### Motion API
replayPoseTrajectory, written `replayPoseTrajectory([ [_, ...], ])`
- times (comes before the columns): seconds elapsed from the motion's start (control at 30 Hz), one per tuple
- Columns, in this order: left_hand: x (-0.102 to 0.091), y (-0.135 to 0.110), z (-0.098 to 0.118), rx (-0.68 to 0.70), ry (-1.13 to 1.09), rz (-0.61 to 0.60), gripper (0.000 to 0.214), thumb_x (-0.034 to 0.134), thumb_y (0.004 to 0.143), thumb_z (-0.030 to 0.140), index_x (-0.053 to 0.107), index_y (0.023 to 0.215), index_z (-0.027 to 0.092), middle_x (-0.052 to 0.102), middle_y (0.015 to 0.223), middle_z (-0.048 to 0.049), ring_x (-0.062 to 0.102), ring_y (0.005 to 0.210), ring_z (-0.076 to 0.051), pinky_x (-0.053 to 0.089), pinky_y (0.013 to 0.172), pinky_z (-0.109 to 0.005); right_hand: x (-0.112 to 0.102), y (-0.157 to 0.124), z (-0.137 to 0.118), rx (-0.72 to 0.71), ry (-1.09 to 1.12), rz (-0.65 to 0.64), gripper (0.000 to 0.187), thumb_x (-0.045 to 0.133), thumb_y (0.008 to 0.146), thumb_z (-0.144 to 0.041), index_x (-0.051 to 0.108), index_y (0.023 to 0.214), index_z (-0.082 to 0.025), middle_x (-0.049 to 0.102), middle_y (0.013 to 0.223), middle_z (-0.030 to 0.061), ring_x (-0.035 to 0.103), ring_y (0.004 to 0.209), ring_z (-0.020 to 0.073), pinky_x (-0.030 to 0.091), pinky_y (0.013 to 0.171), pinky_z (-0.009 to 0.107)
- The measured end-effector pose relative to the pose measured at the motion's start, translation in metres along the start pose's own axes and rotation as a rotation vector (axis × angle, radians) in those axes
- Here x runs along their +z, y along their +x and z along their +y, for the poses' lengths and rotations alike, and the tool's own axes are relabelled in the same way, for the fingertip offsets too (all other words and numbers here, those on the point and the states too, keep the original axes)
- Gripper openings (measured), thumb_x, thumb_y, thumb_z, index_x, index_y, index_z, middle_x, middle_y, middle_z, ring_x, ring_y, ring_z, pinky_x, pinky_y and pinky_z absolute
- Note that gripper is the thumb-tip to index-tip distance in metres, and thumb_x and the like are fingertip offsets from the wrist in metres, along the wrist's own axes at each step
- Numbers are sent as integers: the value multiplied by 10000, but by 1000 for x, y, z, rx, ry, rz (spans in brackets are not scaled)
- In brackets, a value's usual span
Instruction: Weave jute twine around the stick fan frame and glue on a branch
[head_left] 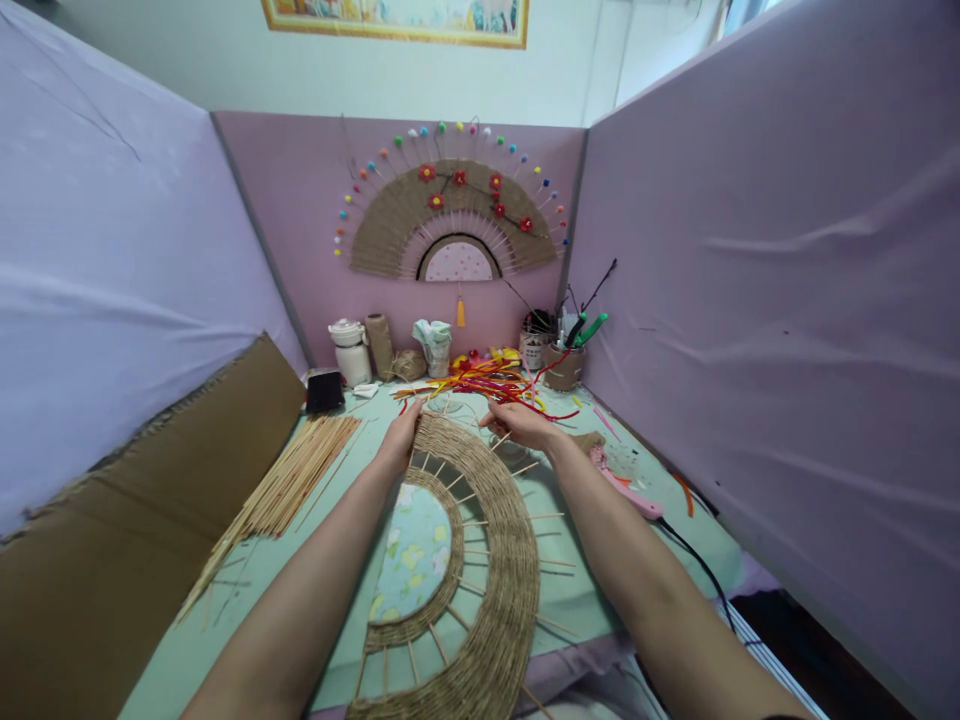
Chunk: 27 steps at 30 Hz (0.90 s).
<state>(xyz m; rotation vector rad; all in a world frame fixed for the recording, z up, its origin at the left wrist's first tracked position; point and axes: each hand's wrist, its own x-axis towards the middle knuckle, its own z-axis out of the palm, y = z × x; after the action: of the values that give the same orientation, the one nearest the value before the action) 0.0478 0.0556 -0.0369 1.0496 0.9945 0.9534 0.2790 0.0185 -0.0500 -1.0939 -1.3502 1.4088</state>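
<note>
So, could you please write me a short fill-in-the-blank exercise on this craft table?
1. The left hand and right hand touch the half-woven fan at its ____ end.
2. The stick bundle lies to the ____ of the half-woven fan.
3. The glue gun to its right is ____.
4. The flowers on the wall fan are ____.
Missing words: far, left, pink, red.

The worktop (577, 590) is fenced by cloth partitions (787, 300) on its left, far and right edges. Jars and pots (351, 355) crowd the far edge, with a ribbon heap (487, 382) just in front of them. A stick bundle (289, 485) and leaning cardboard (150, 510) fill the left edge. A glue gun (626, 490) and its cable (697, 565) lie along the right. The woven fan (495, 560) covers the middle. Bare strips remain between fan and sticks, and towards the near right corner.
</note>
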Motion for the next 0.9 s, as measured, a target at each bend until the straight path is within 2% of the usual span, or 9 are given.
replayPoseTrajectory([
  [0.07,-1,-2,4,-97,-5,-88,415,568,746,541,679,781,143,698,693,-91,643,594,-208,478,551,-294,2,-2,-1,-9,-4,-6,549,588,712,-661,700,742,-124,446,543,-33,364,503,75,250,467,219],
  [0.17,-4,-4,8,-187,-50,-202,320,606,763,407,698,906,136,715,757,-95,657,631,-208,495,581,-296,3,-3,-3,-19,0,-29,563,592,704,-670,700,748,-119,439,533,-38,352,493,71,259,475,218],
  [0.3,-9,-4,7,-205,-184,-316,308,629,759,235,679,1048,141,722,812,-85,667,656,-189,511,619,-286,5,-4,-5,-39,43,-48,557,572,730,-664,700,730,-122,433,523,-34,359,494,76,266,484,219],
  [0.4,-12,-2,2,-199,-239,-368,377,626,765,196,639,1137,136,723,863,-92,679,709,-190,518,680,-291,5,-5,-5,-41,74,-57,555,538,767,-653,700,722,-125,447,536,-22,378,510,84,286,500,223],
  [0.57,-13,-5,-2,-170,-281,-417,472,580,789,173,548,1258,134,709,984,-107,682,836,-216,497,807,-331,4,-5,-3,-57,75,-96,603,480,795,-673,709,752,-116,452,561,-14,376,517,84,282,502,223],
  [0.7,-13,-19,0,-122,-368,-548,525,537,811,226,466,1329,183,644,1177,-109,622,1044,-254,455,910,-408,4,-4,-2,-63,96,-115,617,508,762,-695,711,776,-112,463,592,-9,379,531,82,287,504,219],
  [0.77,-12,-27,1,-96,-382,-580,563,511,817,284,410,1369,241,608,1240,-94,587,1104,-277,452,907,-470,5,-4,-2,-63,109,-120,621,520,748,-701,710,783,-111,457,594,-10,369,527,80,280,496,218],
  [0.9,-9,-39,2,-45,-394,-541,608,489,795,395,374,1385,305,519,1355,-69,524,1179,-323,463,858,-544,7,-4,-1,-71,119,-89,638,515,730,-725,702,777,-117,440,568,-15,348,513,84,282,482,222],
])
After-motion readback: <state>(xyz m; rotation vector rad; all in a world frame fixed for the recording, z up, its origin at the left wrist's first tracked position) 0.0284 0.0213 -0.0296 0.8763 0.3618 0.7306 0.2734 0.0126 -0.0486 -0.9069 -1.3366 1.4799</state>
